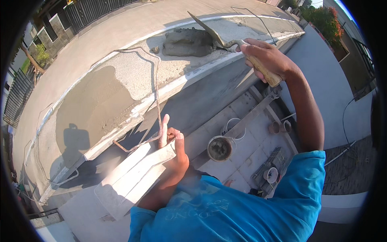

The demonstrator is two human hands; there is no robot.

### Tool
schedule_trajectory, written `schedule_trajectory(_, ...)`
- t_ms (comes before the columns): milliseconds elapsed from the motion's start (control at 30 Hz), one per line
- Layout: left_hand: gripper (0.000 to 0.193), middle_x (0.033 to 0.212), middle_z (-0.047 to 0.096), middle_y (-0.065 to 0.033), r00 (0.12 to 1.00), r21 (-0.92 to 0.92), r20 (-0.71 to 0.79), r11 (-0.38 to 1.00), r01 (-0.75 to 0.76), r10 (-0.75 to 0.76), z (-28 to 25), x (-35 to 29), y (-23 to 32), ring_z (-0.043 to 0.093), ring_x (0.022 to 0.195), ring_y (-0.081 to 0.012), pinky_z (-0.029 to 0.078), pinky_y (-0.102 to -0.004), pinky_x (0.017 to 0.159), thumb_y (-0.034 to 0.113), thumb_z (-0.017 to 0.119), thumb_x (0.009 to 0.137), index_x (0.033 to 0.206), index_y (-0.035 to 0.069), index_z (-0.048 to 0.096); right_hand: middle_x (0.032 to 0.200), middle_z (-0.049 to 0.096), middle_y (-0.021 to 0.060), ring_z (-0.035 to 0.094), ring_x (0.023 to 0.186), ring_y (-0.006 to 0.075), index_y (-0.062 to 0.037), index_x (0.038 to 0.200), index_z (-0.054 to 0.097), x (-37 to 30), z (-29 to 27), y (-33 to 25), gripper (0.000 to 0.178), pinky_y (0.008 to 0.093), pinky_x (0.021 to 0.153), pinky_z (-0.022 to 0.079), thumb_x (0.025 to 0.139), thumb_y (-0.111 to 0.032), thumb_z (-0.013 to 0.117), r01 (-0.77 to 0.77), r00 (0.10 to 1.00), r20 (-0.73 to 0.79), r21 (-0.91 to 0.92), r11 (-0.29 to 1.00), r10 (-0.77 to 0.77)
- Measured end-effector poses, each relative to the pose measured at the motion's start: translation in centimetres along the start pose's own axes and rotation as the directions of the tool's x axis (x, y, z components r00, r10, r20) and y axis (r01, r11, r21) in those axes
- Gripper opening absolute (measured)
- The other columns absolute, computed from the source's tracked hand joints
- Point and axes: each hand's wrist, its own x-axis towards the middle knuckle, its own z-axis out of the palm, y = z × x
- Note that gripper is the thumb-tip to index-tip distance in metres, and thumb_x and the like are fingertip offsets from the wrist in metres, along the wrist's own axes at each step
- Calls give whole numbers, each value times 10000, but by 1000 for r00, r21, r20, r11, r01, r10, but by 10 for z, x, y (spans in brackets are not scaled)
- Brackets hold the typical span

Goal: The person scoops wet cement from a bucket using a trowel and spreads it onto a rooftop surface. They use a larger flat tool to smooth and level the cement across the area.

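My right hand (264,58) is closed round the wooden handle of a trowel (209,29). The trowel's blade tilts up at the right end of a heap of grey mortar (185,42) on top of the wall ledge (135,74). Nearer, my left hand (175,151) grips the end of a long, pale board (135,175), thumb and index finger pointing up. A bent metal rod clamp (157,82) reaches over the ledge and passes close to that index finger. On the ledge's left part lies a smooth patch of wet mortar (94,97).
Below stand a bucket of mortar (220,149), a pale bucket (234,128), a small white pail (271,174) and a plank (256,117) over the tiled floor. More rod clamps (264,24) cross the ledge. A white wall (328,84) rises at right.
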Motion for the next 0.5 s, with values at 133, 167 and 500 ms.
schedule_trajectory(133, 510, 1428, 522, -315, 999, 50, 28, 998, -35, 34, -7, 5, -6, 533, 764, -148, 470, -239, 599, -12, 545, 945, 1446, -53, 455, 781, 535, 41, 508, 439, 86, -49, 1254, 582, 4, -15, 1, 455, 249, 371, 431, 1037, -442, 508, 33, 999, 33, -28, 999, -32)
schedule_trajectory(167, 487, 1434, 512, -322, 997, 60, 67, 998, 27, -31, -13, 4, -2, 543, 774, -159, 482, -256, 618, -6, 541, 955, 1431, -59, 455, 797, 540, 44, 509, 463, 92, -56, 1240, 582, 0, -17, 2, 445, 262, 392, 436, 1013, -434, 521, 0, 1000, 16, -36, 999, 1)
schedule_trajectory(500, 398, 1355, 561, -332, 959, 182, 10, 942, -281, 284, -31, 16, 17, 579, 726, -194, 549, -343, 715, 8, 563, 967, 1360, -29, 512, 779, 547, 62, 509, 450, 101, -7, 1495, 390, 10, 24, -15, 671, 265, 395, 447, 1024, -462, 537, -74, 996, 35, -126, 989, 79)
